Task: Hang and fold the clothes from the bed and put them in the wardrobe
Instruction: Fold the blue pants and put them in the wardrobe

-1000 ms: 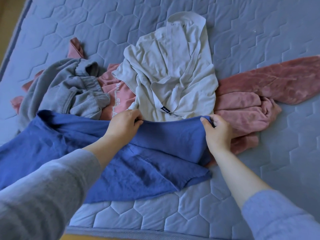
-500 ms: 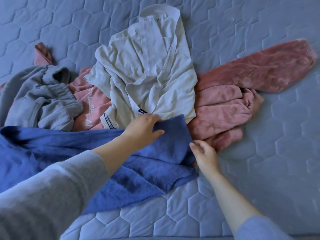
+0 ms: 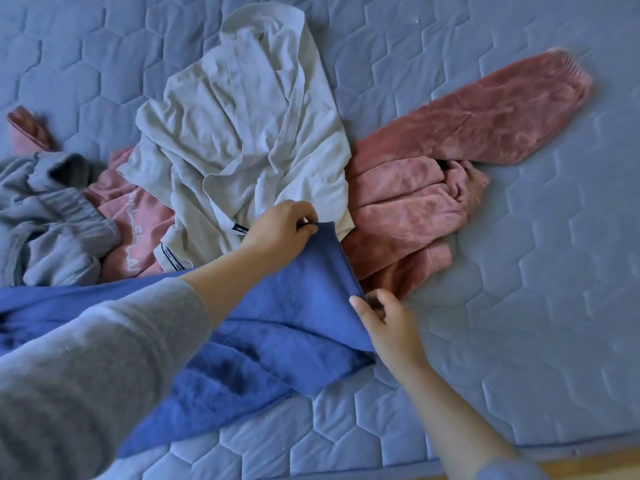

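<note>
Blue garment (image 3: 284,327) is lying across the near side of the mattress (image 3: 519,306), its far corner overlapping the pale hoodie (image 3: 242,116) and pink garment (image 3: 433,188). Left hand (image 3: 280,226) is pinching that corner between closed fingertips; right hand (image 3: 391,327) is pinching the right hem.

Bed (image 3: 519,271), quilted blue-grey, hexagon stitching; blue garment (image 3: 270,327), spread over the near left, its upper end lying on the pile; left grip (image 3: 280,226), pinching that garment's upper corner, against a crumpled pale hooded top (image 3: 242,133); right grip (image 3: 391,327), pinching the same edge lower down, beside a pink fleece garment (image 3: 450,161); pink lettered sweatshirt (image 3: 138,230), partly under the pale top; grey sweatshirt (image 3: 48,233), bunched at far left.
</note>
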`<state>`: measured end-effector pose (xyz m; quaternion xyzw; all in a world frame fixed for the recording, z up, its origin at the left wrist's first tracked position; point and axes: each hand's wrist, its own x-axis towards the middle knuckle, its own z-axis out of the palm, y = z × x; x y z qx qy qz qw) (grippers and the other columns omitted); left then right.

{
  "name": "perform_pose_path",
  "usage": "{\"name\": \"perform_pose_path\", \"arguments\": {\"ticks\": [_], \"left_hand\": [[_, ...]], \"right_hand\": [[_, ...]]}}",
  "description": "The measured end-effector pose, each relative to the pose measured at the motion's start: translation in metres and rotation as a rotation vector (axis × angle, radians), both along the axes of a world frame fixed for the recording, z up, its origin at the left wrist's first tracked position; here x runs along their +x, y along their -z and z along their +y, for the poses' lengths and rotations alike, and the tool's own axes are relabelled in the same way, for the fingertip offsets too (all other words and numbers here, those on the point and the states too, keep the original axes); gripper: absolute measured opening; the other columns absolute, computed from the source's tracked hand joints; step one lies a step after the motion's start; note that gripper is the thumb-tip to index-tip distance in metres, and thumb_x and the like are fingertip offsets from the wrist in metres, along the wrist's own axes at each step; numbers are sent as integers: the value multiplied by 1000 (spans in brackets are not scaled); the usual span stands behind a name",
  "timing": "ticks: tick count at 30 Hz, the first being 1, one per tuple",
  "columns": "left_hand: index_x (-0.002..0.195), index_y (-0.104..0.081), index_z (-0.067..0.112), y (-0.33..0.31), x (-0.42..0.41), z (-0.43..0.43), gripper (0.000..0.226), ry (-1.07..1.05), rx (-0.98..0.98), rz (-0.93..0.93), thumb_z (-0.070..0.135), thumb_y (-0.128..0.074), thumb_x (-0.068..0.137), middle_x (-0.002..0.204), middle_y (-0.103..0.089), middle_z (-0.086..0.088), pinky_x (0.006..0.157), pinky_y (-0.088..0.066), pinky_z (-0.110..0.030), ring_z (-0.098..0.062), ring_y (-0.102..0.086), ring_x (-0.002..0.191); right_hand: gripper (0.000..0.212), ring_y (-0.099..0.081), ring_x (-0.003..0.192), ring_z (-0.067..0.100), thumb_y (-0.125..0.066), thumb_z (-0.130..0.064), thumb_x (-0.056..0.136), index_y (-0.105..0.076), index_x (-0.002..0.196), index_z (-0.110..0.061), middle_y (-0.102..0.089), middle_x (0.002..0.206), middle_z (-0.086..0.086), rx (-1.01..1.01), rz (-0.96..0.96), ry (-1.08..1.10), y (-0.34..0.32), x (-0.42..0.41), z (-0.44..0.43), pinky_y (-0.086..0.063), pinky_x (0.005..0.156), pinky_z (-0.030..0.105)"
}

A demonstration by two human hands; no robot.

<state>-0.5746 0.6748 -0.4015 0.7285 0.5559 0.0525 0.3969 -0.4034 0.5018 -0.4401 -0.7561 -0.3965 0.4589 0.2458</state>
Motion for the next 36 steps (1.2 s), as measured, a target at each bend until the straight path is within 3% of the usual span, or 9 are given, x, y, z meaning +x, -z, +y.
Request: {"name": "perform_pose_path", "arguments": {"ticks": [4,10,13,17,21,24,27,32,36], "left_hand": [[94,-62,16,10,4,10,8,-3,7,37,17,-54,95,93,-54,1,58,-36,-25,-15,-50,76],[97,-55,14,28,16,20,11,-4,-9,138,16,-44,98,96,-59,-4,70,-43,-36,-26,-54,89],[105,-55,14,34,20,19,15,-7,12,184,19,-42,99,102,-62,-6,68,-40,-35,-28,-54,94],[101,-59,11,36,20,21,15,-30,38,124,23,-50,97,99,-63,-6,70,-42,-35,-25,-54,94],[104,-61,14,36,21,22,14,0,50,113,21,-51,96,105,-62,-5,77,-45,-36,-25,-55,98],[105,-60,11,38,24,17,15,32,55,185,21,-51,96,110,-61,-9,80,-46,-39,-29,-55,100],[110,-57,8,31,25,13,21,67,91,223,22,-55,94,111,-56,-13,81,-45,-40,-33,-54,102],[114,-57,12,-1,6,-10,25,109,271,228,22,-60,91,112,-54,-7,82,-40,-37,-28,-50,105],[98,-62,12,-13,-14,-55,12,275,124,213,21,-59,90,98,-57,-4,74,-43,-37,-28,-54,93]], "right_hand": [[48,-29,50,4,-70,-29,87,-35,57,-18,-32,50,-11,-1,38,-79,5,11,10,-25,48,22],[33,-53,48,13,-49,-33,100,-41,71,-18,-52,58,-2,-152,-20,95,20,6,16,-45,49,24],[28,-56,65,17,-56,-34,97,-50,80,-12,-60,69,2,-99,-94,54,22,-3,14,-47,65,36],[27,-48,57,15,-62,-26,94,-52,75,-9,-51,57,1,-108,-26,113,25,4,4,-45,63,39],[17,-58,66,23,-67,-24,91,-64,85,-9,-62,66,4,-153,-111,114,28,18,-4,-50,71,41],[22,-60,66,23,-69,-25,89,-60,78,-8,-64,65,6,-175,-160,74,29,19,-1,-48,68,31],[19,-53,57,2,-73,-24,85,-56,79,-18,-56,58,-10,-115,-242,107,22,13,2,-40,58,12],[18,-57,60,8,-73,-20,84,-55,80,-16,-57,61,-10,-57,-263,212,2,5,-11,-47,60,33],[11,-56,65,6,-68,-9,84,-61,87,-17,-60,70,-10,-66,-225,65,-9,-1,-30,-45,63,22]]}}
